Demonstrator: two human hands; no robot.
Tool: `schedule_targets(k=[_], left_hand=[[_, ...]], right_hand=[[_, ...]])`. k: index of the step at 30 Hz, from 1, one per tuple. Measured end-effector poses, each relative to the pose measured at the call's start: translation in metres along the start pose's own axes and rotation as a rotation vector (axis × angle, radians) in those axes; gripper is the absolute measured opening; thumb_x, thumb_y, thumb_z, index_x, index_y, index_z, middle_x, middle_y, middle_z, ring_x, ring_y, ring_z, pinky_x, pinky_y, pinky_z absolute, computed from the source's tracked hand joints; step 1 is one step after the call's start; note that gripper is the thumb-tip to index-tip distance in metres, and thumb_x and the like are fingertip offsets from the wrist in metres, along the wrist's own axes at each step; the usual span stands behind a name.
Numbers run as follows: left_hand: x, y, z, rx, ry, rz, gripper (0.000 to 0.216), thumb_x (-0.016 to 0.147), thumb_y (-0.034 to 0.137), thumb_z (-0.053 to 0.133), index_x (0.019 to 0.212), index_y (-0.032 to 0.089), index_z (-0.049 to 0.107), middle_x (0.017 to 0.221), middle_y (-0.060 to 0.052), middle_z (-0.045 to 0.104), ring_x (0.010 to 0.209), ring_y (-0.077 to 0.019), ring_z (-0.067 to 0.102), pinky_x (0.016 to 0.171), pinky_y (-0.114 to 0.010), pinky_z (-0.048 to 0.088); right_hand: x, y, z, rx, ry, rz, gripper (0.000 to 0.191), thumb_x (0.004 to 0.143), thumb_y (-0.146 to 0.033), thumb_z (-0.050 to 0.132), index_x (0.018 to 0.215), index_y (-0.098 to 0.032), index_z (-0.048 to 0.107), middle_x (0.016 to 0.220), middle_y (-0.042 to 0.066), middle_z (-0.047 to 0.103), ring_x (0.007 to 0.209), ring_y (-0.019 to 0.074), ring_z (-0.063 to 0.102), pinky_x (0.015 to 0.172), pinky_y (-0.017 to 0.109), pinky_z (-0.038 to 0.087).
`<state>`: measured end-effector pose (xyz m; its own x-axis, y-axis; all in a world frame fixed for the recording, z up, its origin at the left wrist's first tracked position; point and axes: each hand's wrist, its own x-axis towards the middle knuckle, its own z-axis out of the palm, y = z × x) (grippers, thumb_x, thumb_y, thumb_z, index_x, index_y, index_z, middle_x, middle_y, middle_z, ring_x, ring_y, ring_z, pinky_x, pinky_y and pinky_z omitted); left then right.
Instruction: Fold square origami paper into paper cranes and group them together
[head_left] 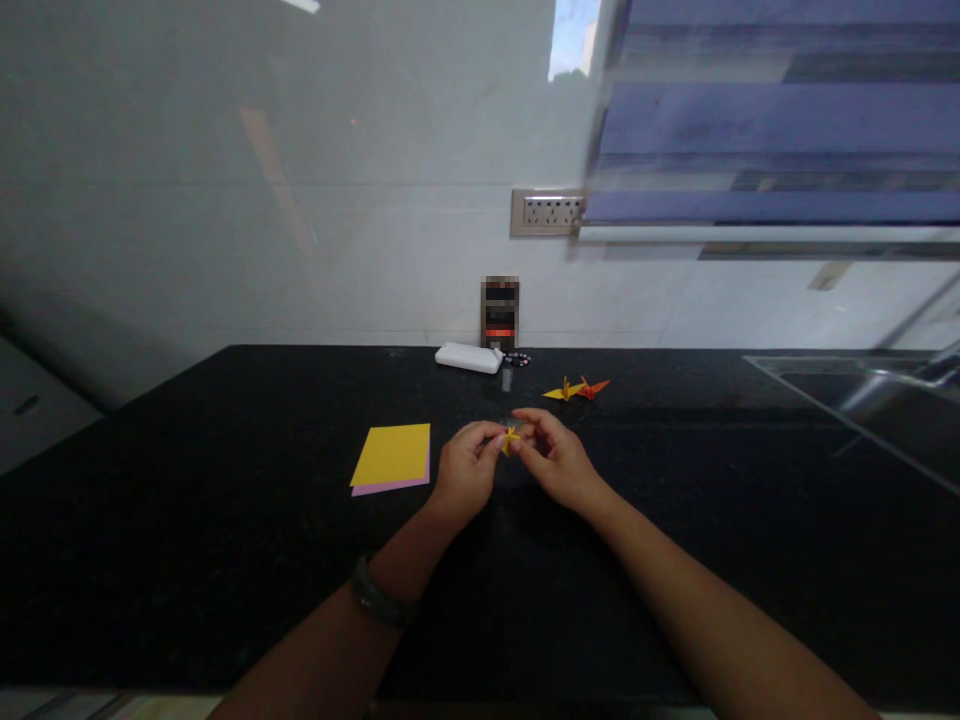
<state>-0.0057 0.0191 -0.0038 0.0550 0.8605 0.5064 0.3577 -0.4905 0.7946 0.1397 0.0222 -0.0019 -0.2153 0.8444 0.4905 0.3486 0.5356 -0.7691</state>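
Note:
A small yellow folded paper (pixel 510 440) is held up between my two hands over the black counter. My left hand (pixel 466 468) pinches its left side between thumb and fingers. From the other side, the thumb and curled fingers of my right hand (pixel 561 464) grip it as well. The fingers partly cover the paper, so its full shape is hidden. Just beyond my right hand, a yellow origami crane (pixel 564 390) and an orange origami crane (pixel 592 388) lie side by side. To the left of my hands, a yellow paper sheet (pixel 393 453) overlaps a pink sheet (pixel 390 488).
At the back, a white oblong case (pixel 469 357) lies beside a beaded strap (pixel 517 359). A dark upright device (pixel 500 312), blurred out, leans at the wall. The sink (pixel 847 400) is at the right. A socket panel (pixel 551 212) and blue blind (pixel 750 130) are above.

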Motion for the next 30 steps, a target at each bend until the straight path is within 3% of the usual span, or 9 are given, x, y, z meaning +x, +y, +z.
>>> schedule_targets(k=[5,12,19,24,30], left_hand=[[-0.001,-0.001,0.001,0.034,0.007,0.008,0.013,0.077,0.022,0.048,0.077,0.017,0.060,0.083,-0.005,0.064,0.080,-0.0146,0.059,0.073,-0.027,0.046],[-0.004,0.000,0.004,-0.050,-0.025,-0.055,0.015,0.078,0.025,0.048,0.080,0.017,0.060,0.092,-0.007,0.065,0.085,-0.0156,0.060,0.074,-0.028,0.047],[0.003,0.007,-0.001,0.098,-0.026,-0.144,0.014,0.074,0.025,0.049,0.071,0.017,0.060,0.067,-0.001,0.062,0.064,-0.0131,0.056,0.058,-0.024,0.042],[0.004,0.009,0.003,-0.060,-0.030,-0.252,0.012,0.070,0.025,0.052,0.066,0.015,0.058,0.058,0.000,0.057,0.055,-0.0115,0.053,0.052,-0.022,0.040],[-0.002,0.013,0.009,-0.197,-0.099,-0.341,0.025,0.065,0.023,0.059,0.087,0.013,0.059,0.052,0.002,0.055,0.048,-0.0104,0.051,0.046,-0.020,0.038]], right_hand=[[0.001,0.000,-0.001,-0.127,0.059,-0.054,0.014,0.076,-0.023,0.054,0.087,-0.018,0.061,0.079,0.005,0.063,0.070,0.0143,0.057,0.063,0.027,0.045],[0.003,-0.006,-0.005,-0.188,0.063,-0.147,0.007,0.075,-0.017,0.052,0.071,-0.018,0.057,0.072,0.003,0.057,0.071,0.0141,0.053,0.065,0.026,0.041],[0.009,-0.006,-0.002,-0.033,-0.062,0.056,0.007,0.074,-0.020,0.049,0.072,-0.016,0.055,0.062,-0.002,0.052,0.058,0.0104,0.048,0.056,0.022,0.038],[0.010,-0.013,-0.010,-0.059,-0.133,0.138,0.008,0.073,-0.020,0.050,0.071,-0.015,0.056,0.057,-0.003,0.050,0.051,0.0087,0.044,0.049,0.020,0.036],[-0.001,-0.012,-0.018,-0.081,-0.117,0.176,0.011,0.073,-0.022,0.050,0.074,-0.014,0.059,0.061,-0.001,0.056,0.055,0.0099,0.049,0.051,0.021,0.038]])
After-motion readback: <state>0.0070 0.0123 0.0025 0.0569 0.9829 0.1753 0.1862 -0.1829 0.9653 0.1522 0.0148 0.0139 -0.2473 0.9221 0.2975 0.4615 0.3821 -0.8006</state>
